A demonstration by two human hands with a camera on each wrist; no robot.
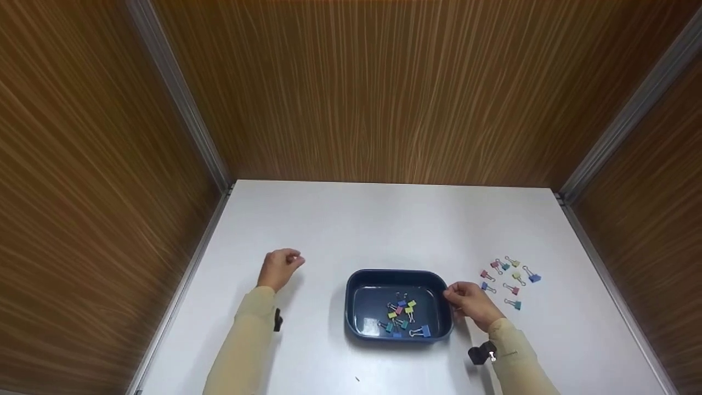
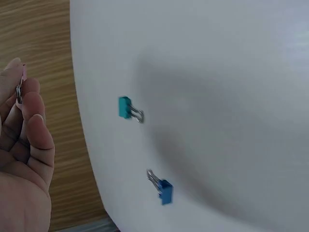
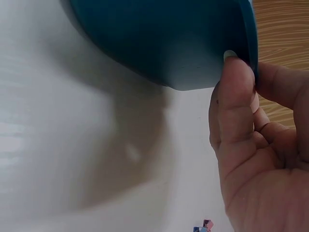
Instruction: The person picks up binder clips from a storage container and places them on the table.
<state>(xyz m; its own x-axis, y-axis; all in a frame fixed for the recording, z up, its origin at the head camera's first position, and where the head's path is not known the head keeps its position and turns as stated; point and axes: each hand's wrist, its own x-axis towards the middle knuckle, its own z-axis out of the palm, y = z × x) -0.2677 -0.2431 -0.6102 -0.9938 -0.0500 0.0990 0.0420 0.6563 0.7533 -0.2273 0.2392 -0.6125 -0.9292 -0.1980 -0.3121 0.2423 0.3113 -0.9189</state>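
Observation:
In the left wrist view my left hand [image 2: 26, 159] pinches a small pink binder clip [image 2: 24, 72] between thumb and fingers. The same hand [image 1: 278, 269] is held over the table left of a dark blue rectangular tray [image 1: 367, 302]. My right hand [image 1: 470, 303] grips that tray's right rim, the thumb on one side of the wall and fingers on the other, as the right wrist view also shows. Several binder clips [image 1: 402, 311] in blue, yellow, green and pink lie inside the tray, mostly toward its right half.
Right of the tray, several more binder clips [image 1: 514, 289] are scattered on the white table [image 1: 329, 219]. A teal binder clip [image 2: 125, 107] and a blue binder clip [image 2: 165, 191] lie on the table in the left wrist view. Wood-grain panels [image 1: 384, 93] enclose the back and sides.

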